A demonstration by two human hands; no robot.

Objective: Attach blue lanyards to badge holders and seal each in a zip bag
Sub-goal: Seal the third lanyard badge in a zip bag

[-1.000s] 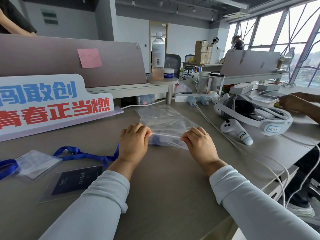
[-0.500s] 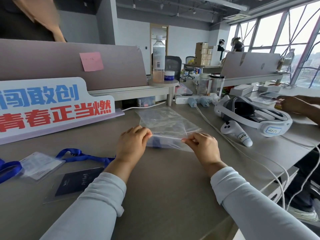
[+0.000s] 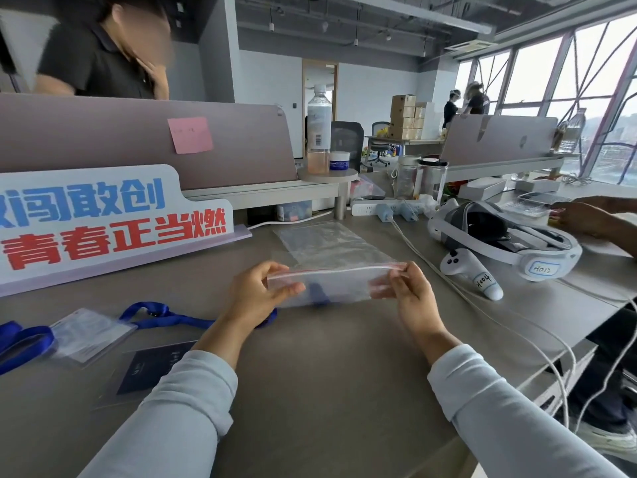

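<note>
A clear zip bag (image 3: 339,282) with a red seal strip is raised off the desk, something blue showing through it. My left hand (image 3: 256,293) pinches its left end and my right hand (image 3: 408,293) pinches its right end at the seal. Behind it a second, empty zip bag (image 3: 327,241) lies flat. At the left a blue lanyard (image 3: 165,315) runs to a clear badge holder (image 3: 89,334), and a dark card in a sleeve (image 3: 151,367) lies near my left forearm.
A white sign with blue and red characters (image 3: 103,222) stands at the left. A VR headset (image 3: 506,241), a controller (image 3: 470,272) and white cables (image 3: 517,322) lie at the right, where another person's hand (image 3: 582,217) rests. A power strip (image 3: 379,208) sits behind.
Both hands have lifted the filled bag from the desk and turned it so the red seal strip faces up. My view has tilted upward.
</note>
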